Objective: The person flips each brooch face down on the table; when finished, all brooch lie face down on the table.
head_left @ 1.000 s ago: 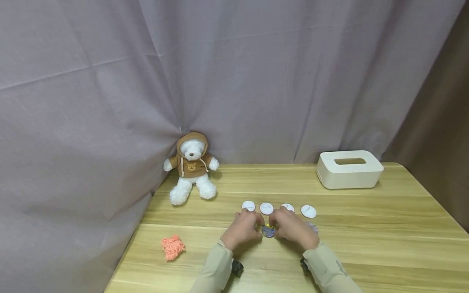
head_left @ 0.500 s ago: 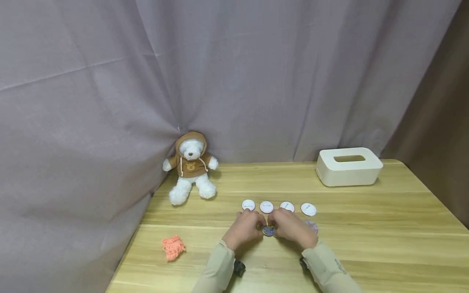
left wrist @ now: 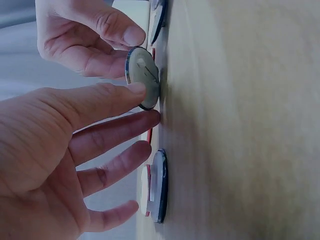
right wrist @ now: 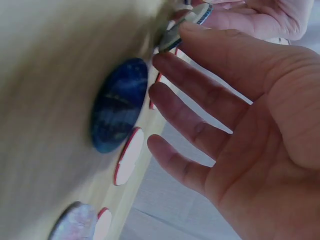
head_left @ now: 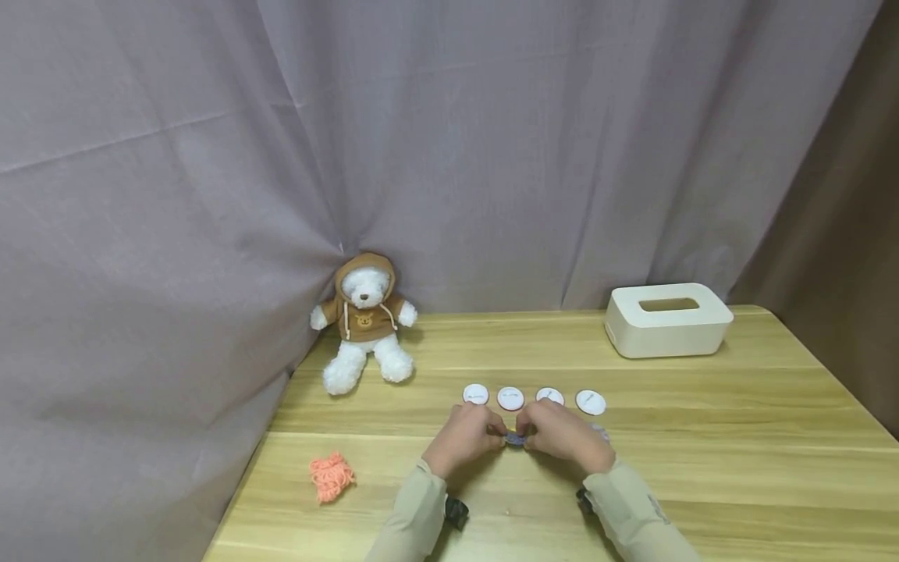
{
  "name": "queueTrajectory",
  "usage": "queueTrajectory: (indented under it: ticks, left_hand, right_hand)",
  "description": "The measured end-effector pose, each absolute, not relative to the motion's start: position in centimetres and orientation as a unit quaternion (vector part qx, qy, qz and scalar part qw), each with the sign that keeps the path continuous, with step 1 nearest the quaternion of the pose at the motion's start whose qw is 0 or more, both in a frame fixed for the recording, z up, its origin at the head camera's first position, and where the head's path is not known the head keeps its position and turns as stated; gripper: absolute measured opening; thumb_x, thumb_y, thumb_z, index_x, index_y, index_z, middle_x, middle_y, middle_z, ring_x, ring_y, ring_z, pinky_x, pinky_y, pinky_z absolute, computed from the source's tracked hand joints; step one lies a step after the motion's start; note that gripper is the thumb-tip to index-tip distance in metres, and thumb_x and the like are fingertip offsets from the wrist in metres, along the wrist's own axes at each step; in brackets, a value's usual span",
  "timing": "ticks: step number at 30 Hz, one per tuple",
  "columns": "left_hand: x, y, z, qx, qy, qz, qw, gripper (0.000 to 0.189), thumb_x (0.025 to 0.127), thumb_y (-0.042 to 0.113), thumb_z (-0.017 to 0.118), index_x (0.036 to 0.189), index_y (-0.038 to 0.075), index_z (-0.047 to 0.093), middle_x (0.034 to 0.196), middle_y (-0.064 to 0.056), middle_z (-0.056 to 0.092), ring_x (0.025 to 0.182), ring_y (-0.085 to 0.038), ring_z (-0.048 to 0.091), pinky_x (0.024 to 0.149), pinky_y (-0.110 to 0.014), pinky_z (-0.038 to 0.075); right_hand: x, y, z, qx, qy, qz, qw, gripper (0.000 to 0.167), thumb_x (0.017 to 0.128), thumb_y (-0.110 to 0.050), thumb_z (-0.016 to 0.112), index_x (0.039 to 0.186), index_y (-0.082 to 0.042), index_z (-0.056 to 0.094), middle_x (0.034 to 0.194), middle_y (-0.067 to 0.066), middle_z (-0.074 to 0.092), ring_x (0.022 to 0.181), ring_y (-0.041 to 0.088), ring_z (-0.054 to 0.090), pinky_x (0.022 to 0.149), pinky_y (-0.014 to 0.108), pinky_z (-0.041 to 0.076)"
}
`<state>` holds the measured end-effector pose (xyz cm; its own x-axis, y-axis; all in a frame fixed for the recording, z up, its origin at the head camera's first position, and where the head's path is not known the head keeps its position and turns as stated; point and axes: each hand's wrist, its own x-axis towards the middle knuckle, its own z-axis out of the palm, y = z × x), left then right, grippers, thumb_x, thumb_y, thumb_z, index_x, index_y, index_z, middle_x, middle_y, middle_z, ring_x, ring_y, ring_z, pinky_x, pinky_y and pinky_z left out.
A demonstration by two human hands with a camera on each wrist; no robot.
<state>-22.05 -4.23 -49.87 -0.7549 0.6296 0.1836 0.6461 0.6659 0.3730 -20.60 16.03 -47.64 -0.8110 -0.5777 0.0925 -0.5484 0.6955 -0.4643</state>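
Between the two hands a round pin badge (head_left: 515,439) is tipped up on edge. Its pale back with the pin faces the left wrist camera, where the badge (left wrist: 143,77) shows a dark rim. My left hand (head_left: 465,439) pinches one side with the thumb over the back, other fingers spread. My right hand (head_left: 564,437) pinches the opposite side by thumb and forefinger. In the right wrist view a dark blue badge (right wrist: 120,105) lies beneath the right hand's fingers, and a pale iridescent badge (right wrist: 75,222) is farther off. Another badge (left wrist: 159,187) lies below the left hand.
Beyond the hands runs a row of several white-backed badges, the rightmost badge (head_left: 591,402) standing apart. A teddy bear (head_left: 367,324) in a brown hoodie sits back left, coral yarn (head_left: 332,477) lies front left, and a cream tissue box (head_left: 667,332) stands back right.
The badge between the hands has tipped up, so its patterned face, broad in the head view before, now shows as a thin strip. Both hands stay nearly in place.
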Motion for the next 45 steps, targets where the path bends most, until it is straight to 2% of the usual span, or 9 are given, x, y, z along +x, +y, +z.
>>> queueTrajectory:
  ticks: [4, 8, 12, 17, 22, 28, 36, 42, 45]
  left_hand:
    - [-22.1, -4.3, -49.8, -0.359, -0.903, -0.236, 0.026, 0.006, 0.081, 0.011, 0.08, 0.083, 0.017, 0.081, 0.08, 0.014, 0.074, 0.073, 0.004, 0.061, 0.072, -0.017, 0.046]
    - [-22.2, -4.3, -49.8, -0.358, -0.898, -0.254, 0.032, 0.005, 0.083, 0.008, 0.078, 0.082, 0.013, 0.08, 0.079, 0.01, 0.074, 0.072, 0.003, 0.061, 0.071, -0.014, 0.046]
    - [-22.3, -4.2, -49.9, -0.351, -0.903, -0.244, 0.052, 0.005, 0.084, 0.011, 0.079, 0.082, 0.014, 0.081, 0.079, 0.011, 0.074, 0.071, 0.0, 0.062, 0.069, -0.017, 0.047]
    - [-22.4, -4.1, -49.9, -0.332, -0.914, -0.218, 0.08, 0.005, 0.083, 0.016, 0.08, 0.082, 0.021, 0.08, 0.076, 0.014, 0.07, 0.066, -0.003, 0.057, 0.063, -0.024, 0.044]
    - [-22.4, -4.0, -49.5, -0.309, -0.923, -0.214, 0.08, 0.005, 0.084, 0.017, 0.078, 0.082, 0.021, 0.08, 0.075, 0.014, 0.07, 0.066, -0.005, 0.058, 0.062, -0.028, 0.045]
    - [-22.4, -3.8, -49.8, -0.297, -0.926, -0.224, 0.069, 0.005, 0.082, 0.015, 0.079, 0.08, 0.02, 0.078, 0.076, 0.013, 0.073, 0.071, -0.005, 0.064, 0.063, -0.026, 0.047]
    - [-22.1, -3.5, -50.1, -0.293, -0.925, -0.233, 0.06, 0.013, 0.076, 0.009, 0.081, 0.081, 0.02, 0.078, 0.07, 0.013, 0.069, 0.063, -0.002, 0.057, 0.058, -0.022, 0.043]
    - [-22.2, -3.3, -50.0, -0.293, -0.927, -0.228, 0.059, 0.013, 0.073, 0.008, 0.082, 0.077, 0.019, 0.076, 0.062, 0.015, 0.065, 0.058, -0.002, 0.052, 0.055, -0.022, 0.04]
    - [-22.2, -3.3, -49.9, -0.29, -0.931, -0.215, 0.063, 0.011, 0.072, 0.01, 0.082, 0.072, 0.018, 0.075, 0.065, 0.015, 0.067, 0.06, -0.005, 0.055, 0.059, -0.025, 0.042]
  right_hand:
    - [-20.8, 16.1, -47.3, -0.309, 0.923, -0.229, 0.021, 0.013, 0.076, -0.001, 0.074, 0.075, -0.014, 0.074, 0.071, -0.008, 0.064, 0.068, 0.009, 0.052, 0.065, 0.031, 0.046]
    - [-20.9, 16.0, -47.1, -0.306, 0.925, -0.223, 0.011, 0.014, 0.078, 0.0, 0.071, 0.075, -0.014, 0.073, 0.07, -0.011, 0.062, 0.068, 0.01, 0.054, 0.066, 0.033, 0.047]
    - [-21.0, 15.9, -47.0, -0.304, 0.926, -0.225, 0.001, 0.016, 0.079, 0.003, 0.068, 0.075, -0.013, 0.07, 0.067, -0.012, 0.058, 0.065, 0.009, 0.049, 0.063, 0.031, 0.045]
    - [-21.2, 15.5, -46.9, -0.306, 0.922, -0.236, -0.02, 0.02, 0.079, 0.007, 0.067, 0.074, -0.012, 0.066, 0.065, -0.011, 0.056, 0.062, 0.007, 0.046, 0.061, 0.03, 0.044]
    - [-21.4, 15.3, -47.0, -0.299, 0.923, -0.24, -0.013, 0.02, 0.077, 0.008, 0.068, 0.076, -0.011, 0.065, 0.063, -0.012, 0.051, 0.062, 0.009, 0.044, 0.061, 0.03, 0.042]
    - [-21.5, 15.0, -47.7, -0.292, 0.923, -0.251, -0.008, 0.023, 0.071, 0.01, 0.067, 0.08, -0.011, 0.064, 0.059, -0.012, 0.045, 0.06, 0.008, 0.043, 0.059, 0.028, 0.041]
    - [-21.0, 15.1, -48.2, -0.273, 0.925, -0.265, -0.001, 0.028, 0.071, 0.009, 0.071, 0.086, -0.01, 0.059, 0.06, -0.011, 0.044, 0.059, 0.008, 0.041, 0.057, 0.028, 0.039]
    - [-21.0, 15.2, -48.0, -0.256, 0.932, -0.256, -0.006, 0.03, 0.071, 0.008, 0.071, 0.089, -0.011, 0.056, 0.064, -0.008, 0.043, 0.062, 0.012, 0.042, 0.06, 0.032, 0.039]
    - [-21.0, 15.0, -47.9, -0.252, 0.934, -0.253, -0.007, 0.029, 0.071, 0.007, 0.072, 0.088, -0.012, 0.056, 0.064, -0.007, 0.043, 0.062, 0.013, 0.042, 0.06, 0.033, 0.039]
